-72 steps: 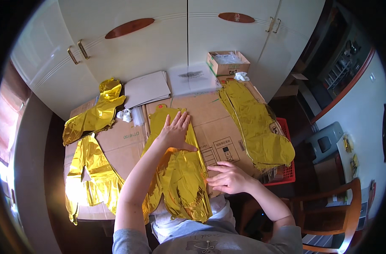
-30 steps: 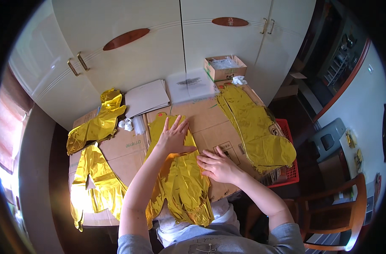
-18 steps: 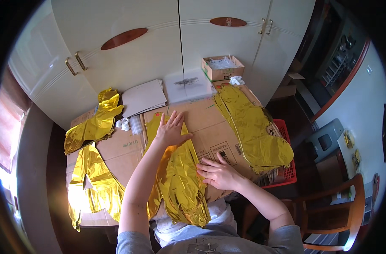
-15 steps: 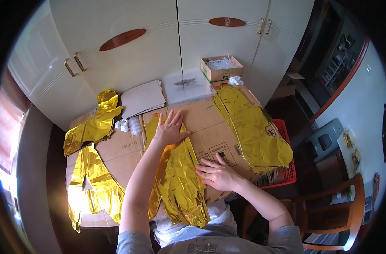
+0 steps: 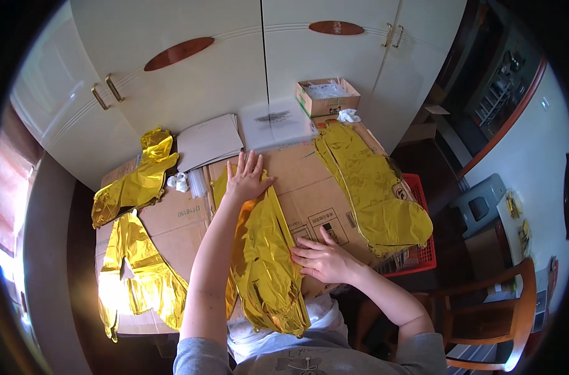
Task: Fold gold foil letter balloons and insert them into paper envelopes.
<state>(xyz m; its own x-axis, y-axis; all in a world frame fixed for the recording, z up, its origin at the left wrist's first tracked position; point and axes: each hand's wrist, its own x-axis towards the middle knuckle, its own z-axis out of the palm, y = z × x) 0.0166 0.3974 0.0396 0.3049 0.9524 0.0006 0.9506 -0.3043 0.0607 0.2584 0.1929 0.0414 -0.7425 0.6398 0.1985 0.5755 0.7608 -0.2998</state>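
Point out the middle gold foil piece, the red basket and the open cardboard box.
Middle gold foil piece [image 5: 266,253], head view: its creased middle.
Red basket [image 5: 429,253], head view: its right side.
Open cardboard box [image 5: 327,107], head view: its front wall.

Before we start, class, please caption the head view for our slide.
Left hand spread on a gold foil piece, right hand at its right edge, other foil pieces either side on cardboard.

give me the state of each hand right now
Left hand: open, fingers spread on the middle gold foil.
Right hand: open, at the middle gold foil's right edge.
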